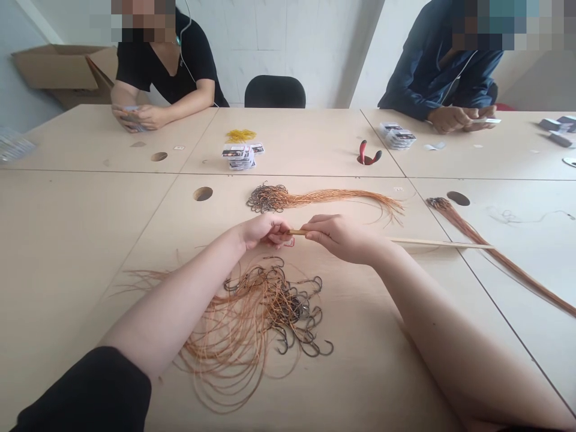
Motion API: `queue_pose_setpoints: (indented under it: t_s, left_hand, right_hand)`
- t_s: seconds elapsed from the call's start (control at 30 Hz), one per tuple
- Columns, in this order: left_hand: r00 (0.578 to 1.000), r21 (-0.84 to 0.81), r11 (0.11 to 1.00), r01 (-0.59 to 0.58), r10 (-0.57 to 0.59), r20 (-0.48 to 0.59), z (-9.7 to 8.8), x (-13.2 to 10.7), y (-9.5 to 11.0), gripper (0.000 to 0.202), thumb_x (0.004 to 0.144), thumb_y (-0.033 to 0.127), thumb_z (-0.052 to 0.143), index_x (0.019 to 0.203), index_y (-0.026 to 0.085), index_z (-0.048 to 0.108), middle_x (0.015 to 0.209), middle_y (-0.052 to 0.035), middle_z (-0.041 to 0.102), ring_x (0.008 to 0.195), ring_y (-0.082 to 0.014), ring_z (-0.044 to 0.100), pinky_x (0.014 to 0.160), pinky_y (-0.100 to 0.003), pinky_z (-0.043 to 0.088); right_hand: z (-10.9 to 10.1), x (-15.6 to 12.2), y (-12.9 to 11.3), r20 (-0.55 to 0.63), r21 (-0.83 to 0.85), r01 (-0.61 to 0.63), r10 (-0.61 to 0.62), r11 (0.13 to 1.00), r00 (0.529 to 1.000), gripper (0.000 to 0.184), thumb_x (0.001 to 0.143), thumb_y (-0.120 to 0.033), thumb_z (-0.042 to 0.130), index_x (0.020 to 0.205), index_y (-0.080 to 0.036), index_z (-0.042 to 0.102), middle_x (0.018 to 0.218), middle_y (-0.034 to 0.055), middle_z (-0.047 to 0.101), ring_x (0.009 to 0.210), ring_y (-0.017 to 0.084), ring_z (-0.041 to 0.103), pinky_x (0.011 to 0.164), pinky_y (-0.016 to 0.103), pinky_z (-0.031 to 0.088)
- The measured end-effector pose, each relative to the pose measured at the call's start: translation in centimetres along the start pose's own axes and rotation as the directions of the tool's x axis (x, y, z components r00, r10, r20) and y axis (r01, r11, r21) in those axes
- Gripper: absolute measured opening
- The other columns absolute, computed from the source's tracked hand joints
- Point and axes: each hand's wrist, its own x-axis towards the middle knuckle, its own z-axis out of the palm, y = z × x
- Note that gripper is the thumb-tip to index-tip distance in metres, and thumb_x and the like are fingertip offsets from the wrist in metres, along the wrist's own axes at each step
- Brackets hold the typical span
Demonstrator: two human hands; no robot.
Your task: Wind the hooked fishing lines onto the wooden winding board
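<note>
My right hand is closed in a pinch on a thin wooden stick. The stick's left end meets the curled fingers of my left hand; whatever lies inside those fingers is hidden. A small red-and-white piece shows just under the left fingertips. Nearer to me, partly behind my left forearm, spreads a loose heap of large dark fishhooks tied to orange-brown lines. Beyond my hands lies a bundle of similar hooks, its lines stretched out to the right.
A pale wooden strip runs rightward from behind my right forearm, over another hook-and-line bundle. Farther off are stacked small packs, yellow pieces and red-handled pliers in a table hole. Two people sit opposite, handling small items.
</note>
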Motion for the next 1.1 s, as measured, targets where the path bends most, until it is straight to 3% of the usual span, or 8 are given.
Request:
queue_pose_setpoints:
  t_s: [0.13,0.23,0.33,0.4,0.57,0.73,1.1]
  left_hand:
    - [1.0,-0.033,0.999,-0.012,0.012,-0.006,0.0,0.0,0.0,0.023,0.068,0.025,0.049,0.048,0.015,0.048,0.041,0.0018,0.03,0.044,-0.0122,0.04,0.045,-0.027,0.03]
    - [0.998,-0.053,0.998,-0.029,0.026,-0.062,0.2,0.0,0.2,0.02,0.069,0.027,0.05,0.056,0.013,0.055,0.042,0.0003,0.042,0.044,-0.0118,0.046,0.051,-0.027,0.037]
    - [0.993,-0.086,0.995,-0.053,0.043,-0.11,0.3,0.0,0.3,0.024,0.07,0.031,0.05,0.069,0.01,0.063,0.059,-0.0076,0.062,0.06,-0.0173,0.06,0.061,-0.03,0.045]
    - [0.989,-0.133,0.986,-0.1,0.084,-0.124,0.5,0.1,0.2,0.023,0.069,0.028,0.053,0.076,0.009,0.063,0.072,-0.0108,0.068,0.067,-0.0188,0.064,0.065,-0.031,0.048]
    - [0.951,-0.142,0.956,-0.256,0.222,-0.217,1.0,0.6,-0.6,0.009,0.067,0.017,0.059,0.07,0.01,0.057,0.069,-0.0056,0.064,0.061,-0.014,0.062,0.06,-0.028,0.051]
    - [0.923,-0.083,0.937,-0.339,0.314,-0.225,1.4,0.9,-1.5,0.008,0.071,0.017,0.057,0.072,0.009,0.059,0.068,-0.0018,0.06,0.064,-0.0099,0.06,0.065,-0.026,0.053]
    - [0.913,-0.046,0.924,-0.379,0.366,-0.18,0.7,0.8,-2.3,0.018,0.071,0.025,0.061,0.081,0.009,0.06,0.071,-0.0026,0.063,0.064,-0.0103,0.061,0.066,-0.026,0.053]
  right_hand:
    - [0.0,0.0,0.0,-0.019,-0.006,0.015,-0.015,1.0,1.0,0.036,0.096,-0.037,0.032,0.1,-0.023,0.065,0.096,0.0041,0.063,0.083,0.016,0.057,0.07,0.029,0.042]
    - [0.2,0.1,-0.1,-0.045,-0.062,0.005,-0.007,0.998,0.999,0.034,0.096,-0.036,0.033,0.101,-0.023,0.064,0.095,0.0044,0.063,0.083,0.016,0.057,0.069,0.028,0.042]
    - [1.0,0.3,0.0,-0.147,-0.187,-0.038,0.01,0.982,0.989,0.033,0.096,-0.039,0.034,0.102,-0.022,0.062,0.094,0.0055,0.062,0.084,0.017,0.056,0.067,0.028,0.041]
    - [1.8,0.5,0.3,-0.218,-0.265,-0.061,0.002,0.962,0.976,0.034,0.095,-0.041,0.034,0.104,-0.022,0.061,0.094,0.0065,0.061,0.086,0.018,0.056,0.07,0.029,0.041]
    - [3.8,0.6,1.3,-0.277,-0.367,-0.033,-0.075,0.93,0.958,0.04,0.095,-0.044,0.033,0.113,-0.017,0.058,0.101,0.011,0.06,0.096,0.022,0.055,0.084,0.034,0.042]
    - [4.7,0.5,1.8,-0.303,-0.359,-0.022,-0.094,0.933,0.948,0.04,0.094,-0.041,0.036,0.12,-0.017,0.054,0.11,0.0131,0.058,0.102,0.024,0.055,0.088,0.038,0.044]
    - [5.3,0.0,2.2,-0.38,-0.366,-0.008,-0.142,0.931,0.914,0.037,0.091,-0.036,0.042,0.124,-0.021,0.053,0.113,0.0104,0.057,0.1,0.022,0.055,0.09,0.037,0.043]
